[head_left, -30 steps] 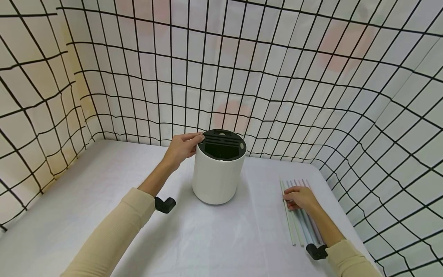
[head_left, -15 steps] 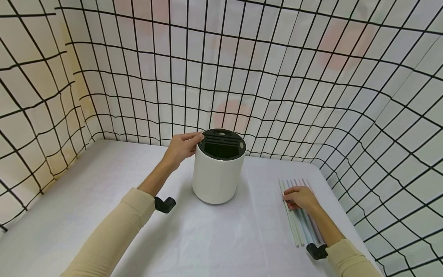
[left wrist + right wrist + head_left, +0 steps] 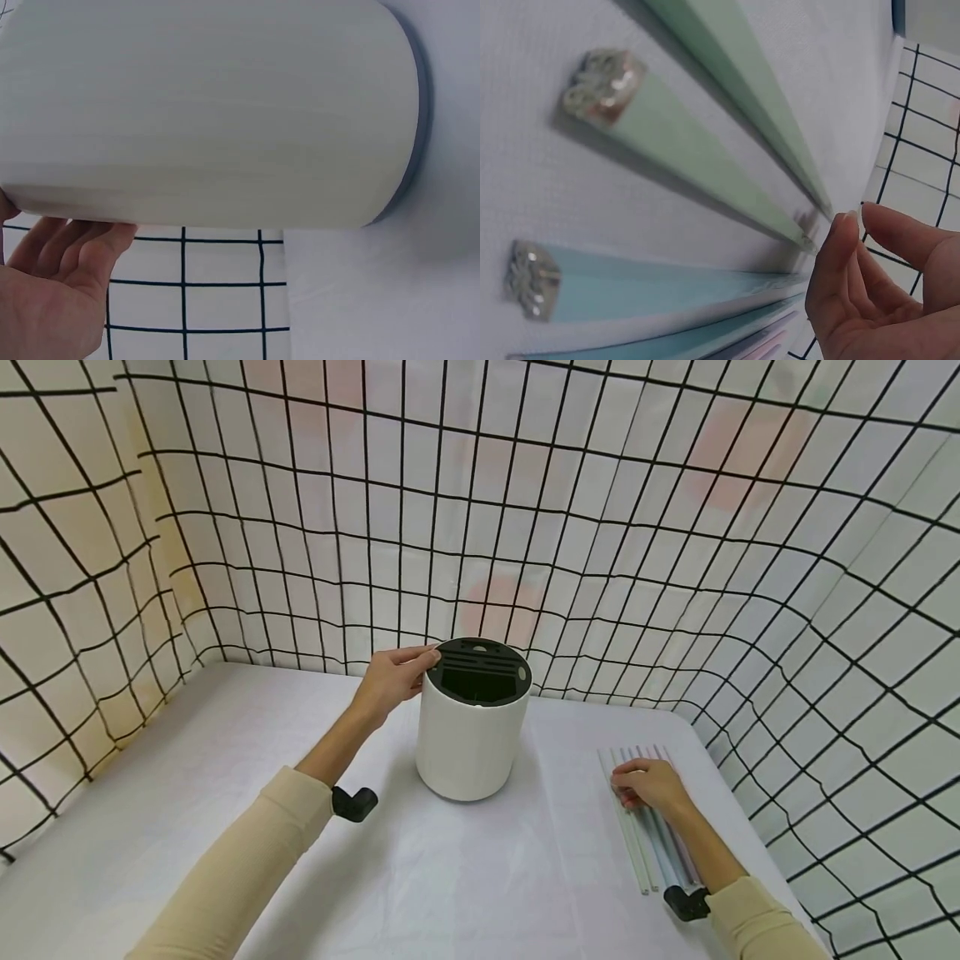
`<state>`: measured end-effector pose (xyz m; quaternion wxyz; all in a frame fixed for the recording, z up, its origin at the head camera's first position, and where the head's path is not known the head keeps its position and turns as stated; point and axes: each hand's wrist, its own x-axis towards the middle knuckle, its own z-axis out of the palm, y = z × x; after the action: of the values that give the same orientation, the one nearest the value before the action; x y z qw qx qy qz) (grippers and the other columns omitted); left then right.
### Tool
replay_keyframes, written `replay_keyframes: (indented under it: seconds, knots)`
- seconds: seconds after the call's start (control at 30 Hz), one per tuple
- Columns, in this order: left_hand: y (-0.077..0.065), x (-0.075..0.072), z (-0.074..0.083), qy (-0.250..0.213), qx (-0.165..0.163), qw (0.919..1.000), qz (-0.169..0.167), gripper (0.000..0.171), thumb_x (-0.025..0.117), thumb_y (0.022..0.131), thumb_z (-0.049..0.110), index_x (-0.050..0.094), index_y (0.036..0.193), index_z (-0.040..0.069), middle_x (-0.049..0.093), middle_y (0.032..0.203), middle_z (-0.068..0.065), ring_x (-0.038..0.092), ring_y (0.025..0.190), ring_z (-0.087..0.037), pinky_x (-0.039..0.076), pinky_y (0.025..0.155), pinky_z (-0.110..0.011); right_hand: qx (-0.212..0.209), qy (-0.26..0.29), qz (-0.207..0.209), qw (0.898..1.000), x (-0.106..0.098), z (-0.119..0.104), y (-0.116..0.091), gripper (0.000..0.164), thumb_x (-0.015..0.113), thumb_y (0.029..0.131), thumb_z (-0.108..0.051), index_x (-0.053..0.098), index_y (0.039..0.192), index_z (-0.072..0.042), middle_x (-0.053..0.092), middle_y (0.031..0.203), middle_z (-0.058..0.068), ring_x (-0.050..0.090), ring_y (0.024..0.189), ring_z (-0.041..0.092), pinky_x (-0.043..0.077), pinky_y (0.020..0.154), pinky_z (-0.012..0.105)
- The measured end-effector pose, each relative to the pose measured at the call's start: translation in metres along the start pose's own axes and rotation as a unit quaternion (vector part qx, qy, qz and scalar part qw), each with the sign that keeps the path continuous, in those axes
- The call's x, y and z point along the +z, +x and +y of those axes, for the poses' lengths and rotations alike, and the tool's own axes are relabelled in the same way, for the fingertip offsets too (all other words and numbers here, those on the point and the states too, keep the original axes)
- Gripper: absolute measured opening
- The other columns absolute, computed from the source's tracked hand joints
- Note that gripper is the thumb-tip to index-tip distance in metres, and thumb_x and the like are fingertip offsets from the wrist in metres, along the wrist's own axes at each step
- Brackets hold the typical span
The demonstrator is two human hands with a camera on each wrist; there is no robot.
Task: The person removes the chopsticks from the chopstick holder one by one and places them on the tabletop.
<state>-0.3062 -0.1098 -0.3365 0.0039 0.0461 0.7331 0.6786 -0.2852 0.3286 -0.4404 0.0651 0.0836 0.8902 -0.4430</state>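
A white round knife block [image 3: 468, 747] with a black slotted top stands upright on the white table. My left hand [image 3: 390, 683] grips its upper left side, thumb over the black rim; in the left wrist view the fingers curl in against its smooth wall [image 3: 210, 112]. At the right, my right hand [image 3: 649, 789] hangs over a row of several pastel chopsticks. Its thumb and forefinger pinch the leftmost green chopstick [image 3: 746, 82] near the far end. A second green chopstick [image 3: 697, 154] and a blue one [image 3: 630, 292], both with silvery ornamental ends, lie beside it.
Black wire mesh [image 3: 420, 552] rises along the back, left and right edges of the table, with pale cloth behind it. The white tabletop [image 3: 450, 885] extends in front of the knife block. Black wrist mounts [image 3: 355, 804] sit on both forearms.
The leftmost green chopstick has turned slightly: its far end has shifted left and its near end right. The right hand has moved very little; the left hand keeps its grip on the knife block.
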Motion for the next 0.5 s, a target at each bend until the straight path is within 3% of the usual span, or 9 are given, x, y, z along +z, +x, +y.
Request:
replay_keyframes:
  seconds: [0.23, 0.5]
  knots:
    - [-0.005, -0.003, 0.002, 0.041, -0.001, 0.9992, 0.006, 0.048, 0.066, 0.1, 0.039, 0.063, 0.14, 0.014, 0.061, 0.142, -0.007, 0.062, 0.128, -0.023, 0.055, 0.103, -0.037, -0.024, -0.033, 0.0, 0.999, 0.001, -0.015, -0.008, 0.032, 0.067, 0.098, -0.016, 0.067, 0.118, 0.008, 0.073, 0.091, 0.014, 0.068, 0.067, 0.014, 0.061, 0.06, 0.028]
    - [-0.011, -0.007, 0.012, 0.111, -0.007, 0.9938, -0.004, 0.054, 0.059, 0.102, 0.046, 0.055, 0.148, 0.017, 0.061, 0.143, -0.01, 0.061, 0.13, -0.025, 0.057, 0.1, -0.037, -0.068, -0.052, -0.003, 0.996, 0.01, -0.034, -0.02, 0.026, 0.066, 0.098, -0.014, 0.069, 0.114, 0.007, 0.072, 0.087, 0.02, 0.07, 0.066, 0.022, 0.062, 0.06, 0.033]
